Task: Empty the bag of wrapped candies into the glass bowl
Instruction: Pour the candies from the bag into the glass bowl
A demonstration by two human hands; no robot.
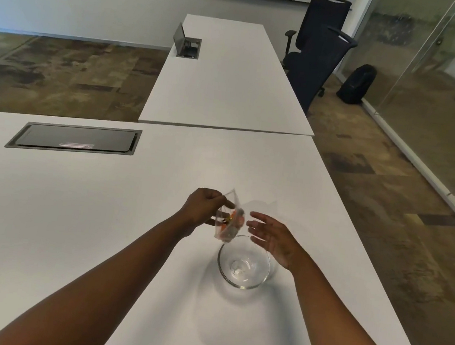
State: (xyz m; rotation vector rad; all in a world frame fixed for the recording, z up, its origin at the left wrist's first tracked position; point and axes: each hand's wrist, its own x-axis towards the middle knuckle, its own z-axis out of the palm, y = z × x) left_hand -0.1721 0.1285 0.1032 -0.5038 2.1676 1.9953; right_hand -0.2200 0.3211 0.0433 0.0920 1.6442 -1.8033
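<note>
clear plastic bag [227,223]: hanging just above the far rim of the glass bowl [244,262] on the desk [102,215]; candies [232,219] sitting inside
left hand [205,208]: grip pinching the bag
right hand [272,238]: fingers spreading wide, holding nothing
risk: mouth looking off-centre; candies may be spilling past the rim

Clear bag [226,223] w/ candies tilted above bowl rim, glass bowl [244,262] empty

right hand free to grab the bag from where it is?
Probably yes. The right hand is open and empty beside the bag, which the left hand holds above the glass bowl; nothing lies between.
</note>
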